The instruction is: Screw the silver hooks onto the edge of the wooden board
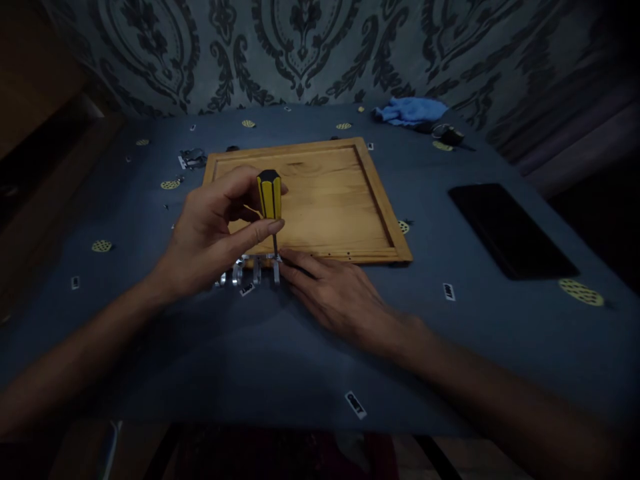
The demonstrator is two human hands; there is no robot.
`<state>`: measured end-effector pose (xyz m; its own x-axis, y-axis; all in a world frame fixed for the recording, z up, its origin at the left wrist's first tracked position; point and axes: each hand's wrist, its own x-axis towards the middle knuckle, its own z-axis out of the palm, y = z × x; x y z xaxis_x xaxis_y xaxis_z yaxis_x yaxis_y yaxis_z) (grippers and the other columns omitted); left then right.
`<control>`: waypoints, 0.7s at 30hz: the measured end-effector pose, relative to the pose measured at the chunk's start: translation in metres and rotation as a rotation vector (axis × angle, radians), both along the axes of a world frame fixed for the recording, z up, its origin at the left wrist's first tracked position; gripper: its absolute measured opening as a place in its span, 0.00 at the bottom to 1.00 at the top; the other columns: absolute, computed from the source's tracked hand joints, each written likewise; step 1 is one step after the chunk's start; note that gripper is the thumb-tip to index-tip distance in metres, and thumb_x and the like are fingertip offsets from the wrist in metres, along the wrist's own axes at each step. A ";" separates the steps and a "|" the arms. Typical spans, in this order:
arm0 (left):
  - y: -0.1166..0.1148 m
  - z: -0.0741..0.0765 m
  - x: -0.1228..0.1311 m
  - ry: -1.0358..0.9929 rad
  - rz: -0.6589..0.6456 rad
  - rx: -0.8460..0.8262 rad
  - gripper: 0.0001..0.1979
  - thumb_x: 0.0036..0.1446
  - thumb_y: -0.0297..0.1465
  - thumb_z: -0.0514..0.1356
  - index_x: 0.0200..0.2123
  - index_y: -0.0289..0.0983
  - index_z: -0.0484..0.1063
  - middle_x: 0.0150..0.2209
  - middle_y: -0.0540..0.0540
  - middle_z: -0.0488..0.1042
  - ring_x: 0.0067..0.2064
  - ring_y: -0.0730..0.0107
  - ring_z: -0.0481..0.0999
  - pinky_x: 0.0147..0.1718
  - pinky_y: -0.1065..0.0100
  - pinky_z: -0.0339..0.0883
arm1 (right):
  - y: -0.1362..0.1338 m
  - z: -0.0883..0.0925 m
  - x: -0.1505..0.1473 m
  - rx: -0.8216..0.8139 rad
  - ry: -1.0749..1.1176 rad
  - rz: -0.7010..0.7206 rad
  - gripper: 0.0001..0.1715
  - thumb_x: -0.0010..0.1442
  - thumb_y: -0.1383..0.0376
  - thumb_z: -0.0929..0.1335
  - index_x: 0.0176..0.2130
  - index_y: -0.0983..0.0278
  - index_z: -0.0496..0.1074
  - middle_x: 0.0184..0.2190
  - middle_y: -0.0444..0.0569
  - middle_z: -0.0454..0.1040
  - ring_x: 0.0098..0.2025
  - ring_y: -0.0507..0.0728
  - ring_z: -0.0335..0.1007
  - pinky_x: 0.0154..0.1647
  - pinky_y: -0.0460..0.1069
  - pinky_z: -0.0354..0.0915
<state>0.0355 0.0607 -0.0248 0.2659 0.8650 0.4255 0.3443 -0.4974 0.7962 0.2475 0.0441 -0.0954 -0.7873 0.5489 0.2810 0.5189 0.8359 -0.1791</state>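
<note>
Screwdriver (271, 197) at near edge of board (325, 193)

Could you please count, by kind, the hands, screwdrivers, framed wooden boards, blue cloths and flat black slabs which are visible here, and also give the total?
Left hand and right hand: 2 hands
Yellow-and-black screwdriver: 1
Framed wooden board: 1
Blue cloth: 1
Flat black slab: 1
Total: 6
</note>
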 end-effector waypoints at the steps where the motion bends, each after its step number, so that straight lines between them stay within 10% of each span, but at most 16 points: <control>1: 0.000 0.000 0.000 0.001 -0.005 0.014 0.12 0.55 0.39 0.74 0.36 0.42 0.77 0.36 0.50 0.77 0.37 0.66 0.77 0.36 0.63 0.76 | 0.000 -0.001 0.000 0.005 0.000 0.001 0.22 0.69 0.73 0.64 0.60 0.68 0.72 0.61 0.60 0.76 0.51 0.64 0.80 0.44 0.57 0.79; 21: -0.001 -0.001 0.001 -0.011 -0.003 -0.036 0.13 0.56 0.40 0.73 0.39 0.42 0.77 0.38 0.48 0.77 0.40 0.63 0.78 0.39 0.62 0.77 | 0.001 -0.002 0.000 0.036 0.017 0.009 0.23 0.68 0.73 0.65 0.61 0.69 0.72 0.61 0.61 0.76 0.50 0.64 0.81 0.42 0.57 0.79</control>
<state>0.0361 0.0599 -0.0261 0.2636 0.8790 0.3973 0.3338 -0.4695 0.8174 0.2476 0.0447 -0.0969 -0.7868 0.5313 0.3140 0.5086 0.8464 -0.1577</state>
